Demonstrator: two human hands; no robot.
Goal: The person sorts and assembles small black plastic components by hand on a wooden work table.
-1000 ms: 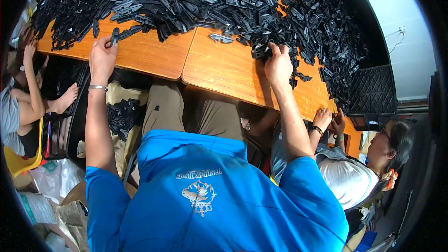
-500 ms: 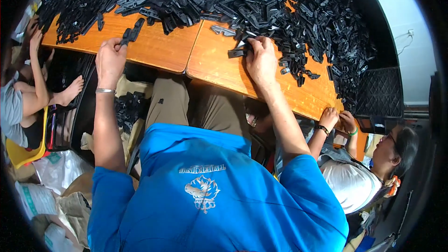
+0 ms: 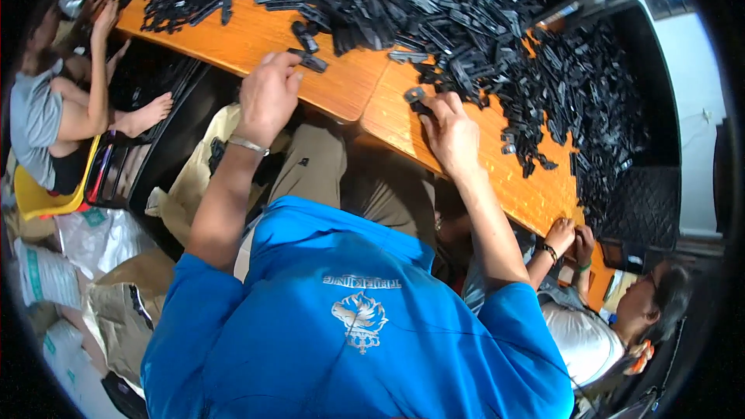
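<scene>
From where I stand, the person's left hand (image 3: 272, 97) is curled with thumb and finger fairly narrow, its fingertips at the near end of a long black part (image 3: 310, 60); I cannot tell whether that part is pinched or only touched. A second black part (image 3: 305, 36) lies just beyond it. The right hand (image 3: 452, 133) looks narrowed on a small black part (image 3: 415, 95), held at the fingertips.

For good handling, I'd take each part by its sides, near the middle, since a hold at the end could let it swing. The slotted shapes look apt to snag, so I'd keep these 3 parts apart from the heap (image 3: 365, 0) beyond the hands and turn them over the bare wood.

The table (image 3: 334, 85) is orange, wood-grained, with a seam running between the 2 hands. Finer black bits (image 3: 178, 0) spread beyond and left of the left hand. Well right of the right hand, 1 co-worker in white (image 3: 578, 334) works at the edge; far left of the left hand sits another in grey (image 3: 35, 116), on a yellow chair (image 3: 39, 194), above white bags (image 3: 97, 240).
</scene>
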